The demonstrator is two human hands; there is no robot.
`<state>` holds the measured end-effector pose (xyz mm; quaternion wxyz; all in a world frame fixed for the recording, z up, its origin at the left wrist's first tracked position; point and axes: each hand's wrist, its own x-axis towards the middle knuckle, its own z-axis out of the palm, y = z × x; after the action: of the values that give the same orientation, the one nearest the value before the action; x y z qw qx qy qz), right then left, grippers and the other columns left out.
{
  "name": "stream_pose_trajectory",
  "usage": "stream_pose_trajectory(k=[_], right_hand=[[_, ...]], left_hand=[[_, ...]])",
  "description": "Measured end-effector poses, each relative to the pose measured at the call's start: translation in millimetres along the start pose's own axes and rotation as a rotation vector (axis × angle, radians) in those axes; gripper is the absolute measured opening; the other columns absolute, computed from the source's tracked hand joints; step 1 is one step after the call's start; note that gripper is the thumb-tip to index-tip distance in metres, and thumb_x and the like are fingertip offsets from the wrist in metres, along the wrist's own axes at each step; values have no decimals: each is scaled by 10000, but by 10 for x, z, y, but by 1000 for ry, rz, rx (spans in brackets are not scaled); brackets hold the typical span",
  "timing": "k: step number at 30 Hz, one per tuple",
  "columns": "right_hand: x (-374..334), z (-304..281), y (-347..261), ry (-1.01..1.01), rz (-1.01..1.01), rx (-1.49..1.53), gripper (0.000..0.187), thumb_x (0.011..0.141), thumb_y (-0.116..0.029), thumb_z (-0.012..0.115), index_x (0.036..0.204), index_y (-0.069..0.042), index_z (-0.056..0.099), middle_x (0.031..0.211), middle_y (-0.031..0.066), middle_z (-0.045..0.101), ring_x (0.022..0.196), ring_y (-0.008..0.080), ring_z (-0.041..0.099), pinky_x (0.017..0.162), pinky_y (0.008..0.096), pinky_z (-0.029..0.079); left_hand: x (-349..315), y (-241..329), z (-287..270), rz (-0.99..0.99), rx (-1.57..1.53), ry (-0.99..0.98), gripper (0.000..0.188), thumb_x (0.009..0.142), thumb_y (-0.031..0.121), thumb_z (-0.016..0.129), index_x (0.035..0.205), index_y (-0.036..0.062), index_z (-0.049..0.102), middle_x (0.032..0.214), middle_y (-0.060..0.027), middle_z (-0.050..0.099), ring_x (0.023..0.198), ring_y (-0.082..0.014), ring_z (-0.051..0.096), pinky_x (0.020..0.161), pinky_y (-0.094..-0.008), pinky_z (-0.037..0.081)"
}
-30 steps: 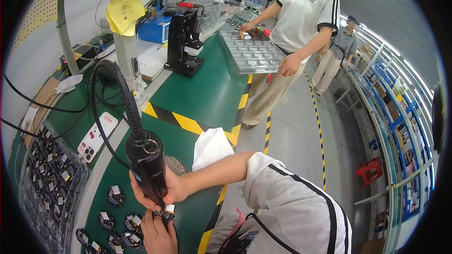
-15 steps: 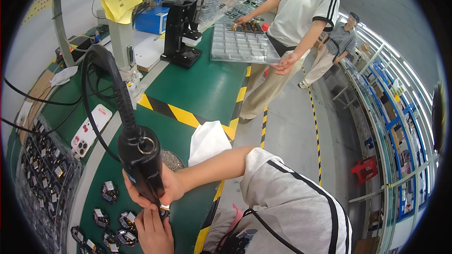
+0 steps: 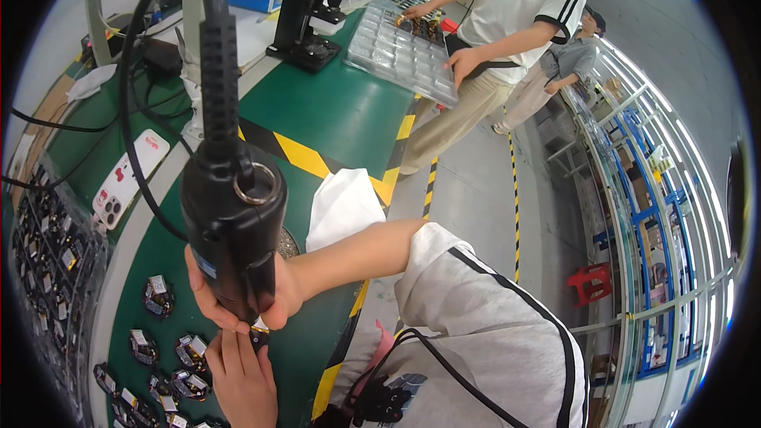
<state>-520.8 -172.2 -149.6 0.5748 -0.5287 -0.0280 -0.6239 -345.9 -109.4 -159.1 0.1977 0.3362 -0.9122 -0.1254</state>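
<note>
The worker's right hand, below and left of the middle of the frame, is wrapped round a thick black tool that stands roughly upright, its cable looping off toward the upper left. Right beneath it, at the lower edge, the left hand lies with fingers drawn together and stretched up to the tool's lower end, next to the right hand's fingers. There sits the small dark part, between the tool's lower end and the left hand's fingers and thumb; so much is covered that I can't tell whether the left hand pinches it or merely presses on it. Loose round parts lie on the green table at the lower left, and a plastic tray crowded with dark parts lines the left edge. Toward the upper right, a co-worker has both hands on a clear tray.
</note>
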Motion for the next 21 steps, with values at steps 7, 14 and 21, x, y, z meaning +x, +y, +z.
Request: stream_pose_trajectory(k=[7,14,21], right_hand=[[-26,-57,25,-17,-11,7,743,765,-444,763,1210,-40,325,722,106,563,508,112,557,462,226,457],[-28,-39,25,-25,-17,-6,756,761,-439,769,1218,-45,314,732,100,554,547,123,544,479,252,458],[-33,-26,-14,3,51,5,780,743,-470,775,1204,-29,327,738,86,548,574,117,539,498,255,457]], left_hand=[[14,30,2,-26,9,-15,442,811,46,637,1220,-54,501,1250,-172,483,1052,-385,475,865,-456,436],[9,29,5,-14,40,-7,452,824,66,634,1240,-47,496,1273,-157,472,1047,-379,472,863,-452,433],[28,26,-5,-17,22,-6,459,828,78,636,1249,-36,494,1286,-152,465,1042,-376,467,852,-451,431]])
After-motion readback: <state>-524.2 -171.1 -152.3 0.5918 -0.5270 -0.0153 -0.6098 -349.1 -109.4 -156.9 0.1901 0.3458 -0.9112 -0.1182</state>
